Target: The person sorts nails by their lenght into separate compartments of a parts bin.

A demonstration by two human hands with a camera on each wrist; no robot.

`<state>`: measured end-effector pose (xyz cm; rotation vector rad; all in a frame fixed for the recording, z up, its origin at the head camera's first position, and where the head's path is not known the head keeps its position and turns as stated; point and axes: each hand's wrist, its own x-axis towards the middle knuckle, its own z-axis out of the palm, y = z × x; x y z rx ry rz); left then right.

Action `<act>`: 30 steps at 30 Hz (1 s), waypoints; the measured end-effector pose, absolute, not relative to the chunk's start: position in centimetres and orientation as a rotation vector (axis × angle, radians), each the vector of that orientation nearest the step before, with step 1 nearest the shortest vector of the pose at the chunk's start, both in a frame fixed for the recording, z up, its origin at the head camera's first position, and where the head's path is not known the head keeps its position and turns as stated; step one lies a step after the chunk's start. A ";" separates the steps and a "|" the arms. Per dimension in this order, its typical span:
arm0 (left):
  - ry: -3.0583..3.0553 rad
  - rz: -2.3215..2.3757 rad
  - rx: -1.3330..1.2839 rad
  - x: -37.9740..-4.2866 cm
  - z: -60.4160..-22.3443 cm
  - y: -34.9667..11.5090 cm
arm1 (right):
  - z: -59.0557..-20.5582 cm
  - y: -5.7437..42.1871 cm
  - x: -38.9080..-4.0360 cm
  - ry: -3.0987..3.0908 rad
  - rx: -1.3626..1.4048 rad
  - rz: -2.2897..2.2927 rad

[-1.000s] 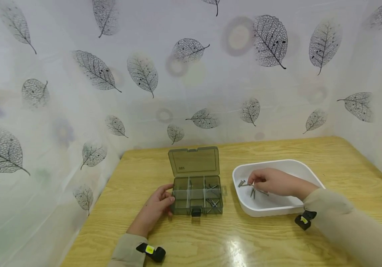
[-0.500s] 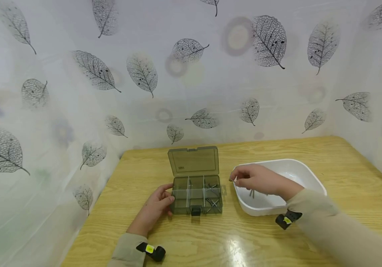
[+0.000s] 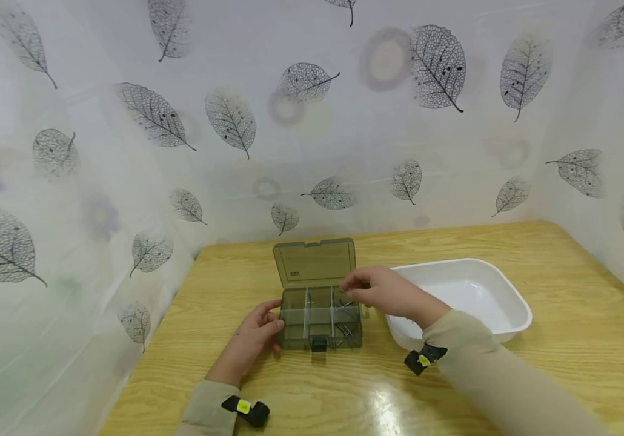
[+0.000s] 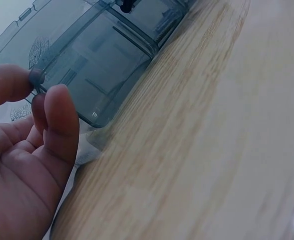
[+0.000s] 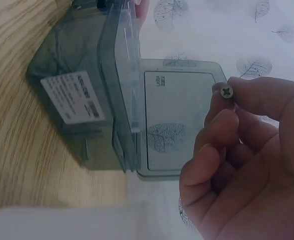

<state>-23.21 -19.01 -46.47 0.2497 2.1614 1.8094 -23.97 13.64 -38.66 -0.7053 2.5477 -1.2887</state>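
Note:
A divided plastic storage box (image 3: 320, 330), smoky and see-through, stands with its lid (image 3: 316, 263) raised at the back. My left hand (image 3: 252, 339) grips its left side, thumb and forefinger at the edge in the left wrist view. Over the back right compartment my right hand (image 3: 385, 293) pinches a screw (image 5: 227, 92), whose cross-slotted head shows between thumb and forefinger. Several metal screws (image 3: 345, 330) lie in the right-hand compartments. The white tray (image 3: 519, 330) stands right of the box, its left part hidden behind my right hand and forearm.
The wooden table (image 3: 312, 393) bears the box and tray. Behind it and to both sides hangs a pale leaf-printed sheet (image 3: 345, 133). A printed label (image 5: 74, 97) is stuck on the box's right wall.
My right hand has lifted a screw out of the white tray and moved left with it, over the storage box. The left hand has stayed at the box's left side.

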 end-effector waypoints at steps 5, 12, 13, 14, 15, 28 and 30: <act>2.172 1.803 0.238 -23.3 -46.4 -19.1 | -38.7 12.4 -24.5 2.579 -0.692 -1.255; 2.199 1.793 0.218 -23.4 -46.4 -19.4 | -38.5 10.5 -25.4 2.629 -0.658 -1.195; 2.198 1.793 0.211 -23.4 -46.4 -19.4 | -38.6 10.2 -25.6 2.642 -0.655 -1.180; 2.198 1.795 0.211 -23.4 -46.4 -19.4 | -38.6 9.9 -25.7 2.654 -0.652 -1.165; 2.192 1.799 0.205 -23.4 -46.4 -19.4 | -38.7 9.6 -25.9 2.659 -0.650 -1.156; 2.176 1.819 0.243 -23.3 -46.7 -19.1 | -38.6 9.3 -26.0 2.650 -0.579 -1.190; 2.181 1.815 0.247 -23.3 -46.7 -19.1 | -38.4 9.7 -25.8 2.646 -0.582 -1.192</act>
